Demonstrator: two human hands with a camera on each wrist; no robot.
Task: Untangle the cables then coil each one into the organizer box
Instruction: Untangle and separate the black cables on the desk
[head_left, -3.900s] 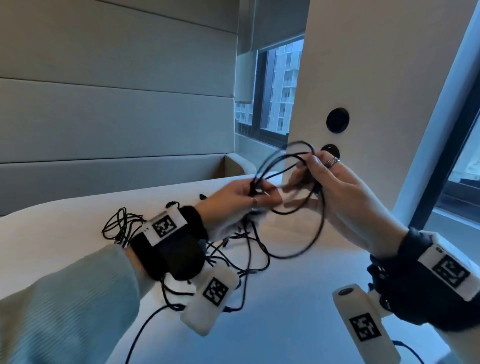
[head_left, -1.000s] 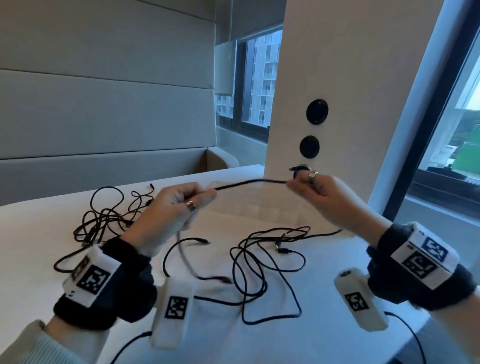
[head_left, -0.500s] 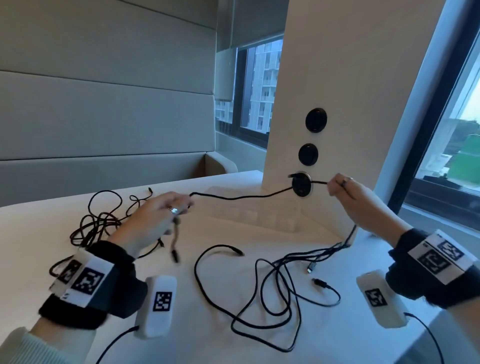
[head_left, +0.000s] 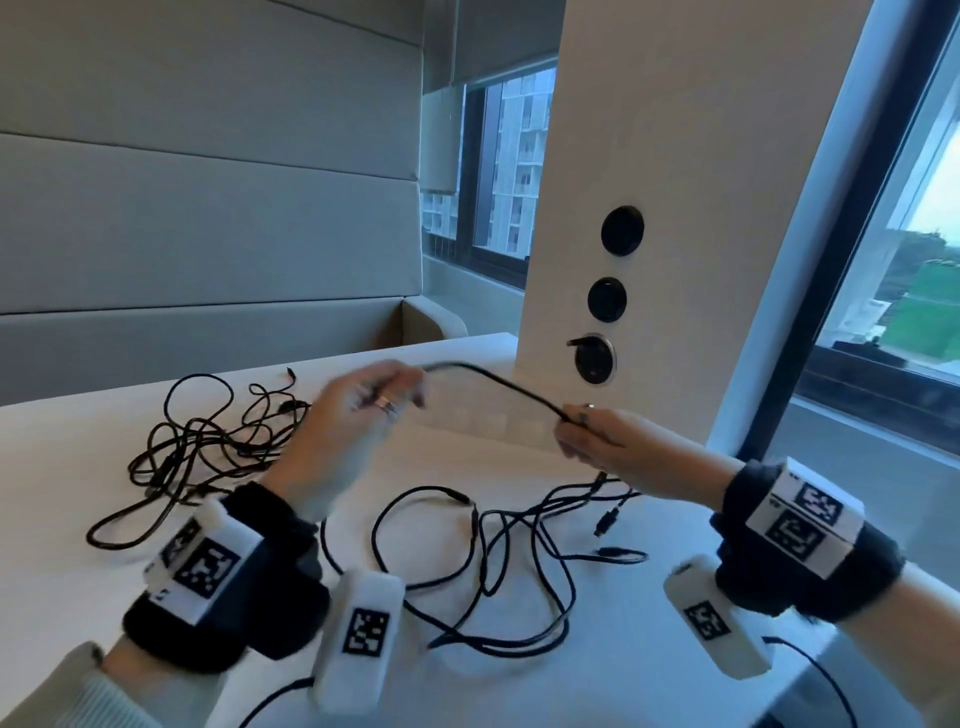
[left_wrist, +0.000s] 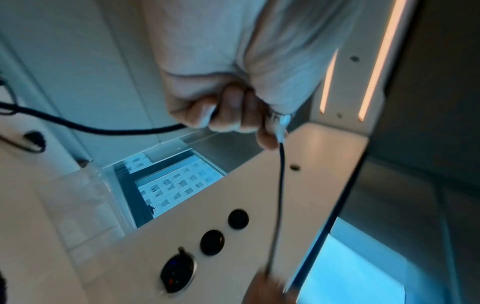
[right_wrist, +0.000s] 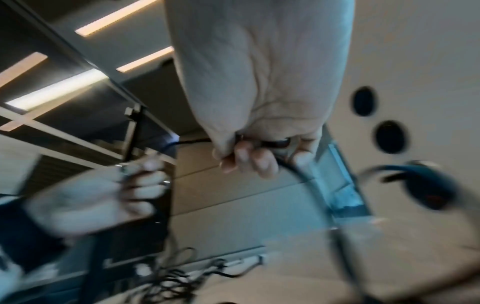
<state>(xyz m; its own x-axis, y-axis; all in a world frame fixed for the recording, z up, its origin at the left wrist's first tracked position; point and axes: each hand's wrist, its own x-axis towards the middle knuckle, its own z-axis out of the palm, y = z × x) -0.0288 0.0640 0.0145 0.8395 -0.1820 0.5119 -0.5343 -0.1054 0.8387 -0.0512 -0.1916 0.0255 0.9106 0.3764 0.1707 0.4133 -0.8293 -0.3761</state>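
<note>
- White tabletop carries two separate groups of black cables: a tangled cable pile at far left, and loose cable loops at centre, beneath and between both hands.
- White pillar stands at the tabletop's far right edge, fitted with three round black sockets in a vertical row; the lowest sits just behind the held cable.
- Organizer box: a pale, faint outline on the tabletop at the pillar's foot may be it; cannot confirm.
- Held black cable spans the air between the hands in a shallow arc, clear of the tabletop.
- Left hand: grip curled, fingers and thumb pinching one end of the held black cable; image blurred.
- Right hand: grip curled, fingertips pinching the cable's other stretch, which passes below the hand to the loose cable loops.
- Hands stand near each other, not touching.
</note>
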